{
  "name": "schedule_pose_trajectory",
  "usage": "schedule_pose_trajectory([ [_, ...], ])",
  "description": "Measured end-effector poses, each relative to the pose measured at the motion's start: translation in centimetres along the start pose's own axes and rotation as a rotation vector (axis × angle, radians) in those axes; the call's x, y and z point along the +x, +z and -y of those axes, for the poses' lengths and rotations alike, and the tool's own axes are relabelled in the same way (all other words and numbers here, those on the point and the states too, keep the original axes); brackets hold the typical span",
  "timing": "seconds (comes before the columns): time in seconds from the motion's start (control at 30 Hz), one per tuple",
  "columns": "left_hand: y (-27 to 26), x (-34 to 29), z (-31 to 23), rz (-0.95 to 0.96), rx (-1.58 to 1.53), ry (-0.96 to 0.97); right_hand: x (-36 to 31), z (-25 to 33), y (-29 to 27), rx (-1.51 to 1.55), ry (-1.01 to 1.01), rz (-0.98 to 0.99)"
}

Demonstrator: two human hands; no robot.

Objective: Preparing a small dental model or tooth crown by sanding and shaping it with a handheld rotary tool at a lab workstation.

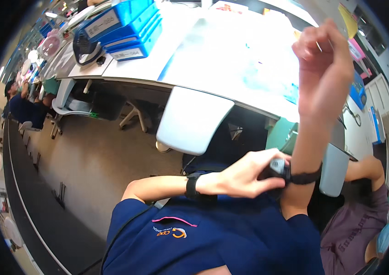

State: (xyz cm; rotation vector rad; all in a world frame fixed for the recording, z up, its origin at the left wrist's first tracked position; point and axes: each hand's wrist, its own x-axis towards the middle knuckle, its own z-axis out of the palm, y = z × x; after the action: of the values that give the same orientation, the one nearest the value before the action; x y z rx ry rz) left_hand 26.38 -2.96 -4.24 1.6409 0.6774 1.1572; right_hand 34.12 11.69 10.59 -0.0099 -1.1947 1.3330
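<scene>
My left hand reaches across my body to my right forearm. Its thumb and fingers close around a small black-and-grey device on a black strap that circles that forearm. Another black band sits on my left wrist. Raised at the right over the bench edge, my right hand has its fingers curled in a loose fist, and nothing shows in it. The undersides of my left fingertips are hidden behind the device.
A bright white workbench spans the far side, with stacked blue bins at its left. A light chair stands against it. Close on my right sits a person in a purple shirt; another person sits far left.
</scene>
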Motion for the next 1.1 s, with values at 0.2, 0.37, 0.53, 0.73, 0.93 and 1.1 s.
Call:
schedule_pose_trajectory([
  [0.2,1.1,-0.6,0.7,0.109,-0.015,-0.02,0.1,1.2,0.4,0.611,0.486,0.382],
  [0.37,-1.4,-0.2,-0.3,0.166,0.061,0.064,-4.0,0.3,4.1,-0.529,0.216,0.221],
  [0.53,-8.6,-0.8,-7.3,-0.194,0.311,0.154,-11.8,0.5,1.7,-0.563,0.161,0.079],
  [0.73,-13.6,-0.9,-9.1,-0.425,0.413,0.186,-15.4,-2.2,5.9,-0.513,0.531,0.169],
  [0.93,-16.0,2.3,-9.9,-0.652,0.447,0.358,-16.2,-11.7,9.5,-0.315,0.622,0.407],
  [1.1,-17.8,1.9,-9.9,-0.815,-0.177,0.134,-17.2,-12.5,9.4,-0.337,0.738,0.486],
])
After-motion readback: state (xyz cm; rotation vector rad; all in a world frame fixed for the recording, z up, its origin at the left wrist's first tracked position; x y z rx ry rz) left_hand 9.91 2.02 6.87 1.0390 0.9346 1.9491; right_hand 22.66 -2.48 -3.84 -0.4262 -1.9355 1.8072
